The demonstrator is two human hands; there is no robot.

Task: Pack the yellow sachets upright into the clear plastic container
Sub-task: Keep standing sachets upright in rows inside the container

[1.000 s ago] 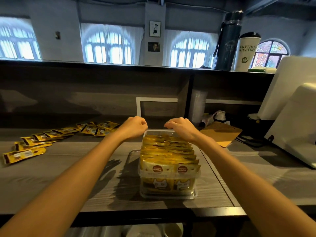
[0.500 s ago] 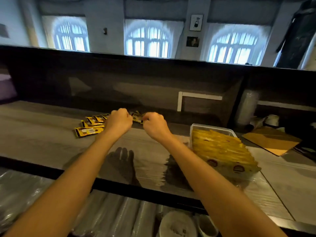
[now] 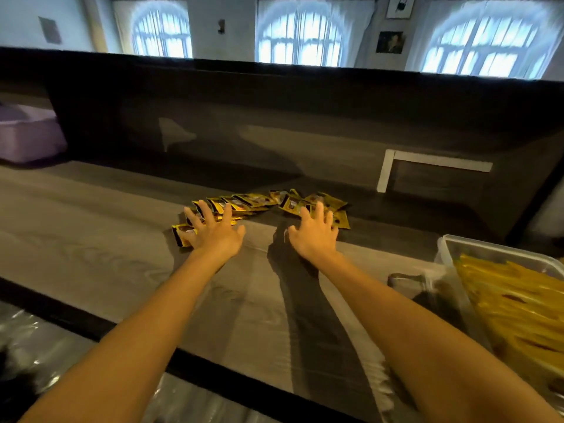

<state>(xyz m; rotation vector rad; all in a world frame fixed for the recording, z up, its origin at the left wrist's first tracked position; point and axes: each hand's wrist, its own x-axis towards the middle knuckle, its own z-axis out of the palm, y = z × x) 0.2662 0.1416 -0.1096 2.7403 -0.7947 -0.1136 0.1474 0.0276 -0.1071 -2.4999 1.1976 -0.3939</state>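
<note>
Several loose yellow sachets (image 3: pixel 259 201) lie flat in a spread row on the wooden counter. My left hand (image 3: pixel 213 233) rests open, fingers spread, on the row's left end. My right hand (image 3: pixel 314 236) lies open with spread fingers on the right end, partly covering sachets there. Neither hand grips anything. At the far right stands the clear plastic container (image 3: pixel 457 248), packed with upright yellow sachets (image 3: pixel 512 306) and cut off by the frame edge.
The grey wooden counter (image 3: pixel 106 245) runs left and right, backed by a dark raised panel (image 3: pixel 274 123). A purple box (image 3: pixel 27 132) sits at the far left. Below the counter's front edge is shiny plastic wrap (image 3: pixel 30 346).
Both hands left the container, moved left to the loose sachets and opened from fists to spread fingers on them. The view swung left, pushing the container to the right edge.
</note>
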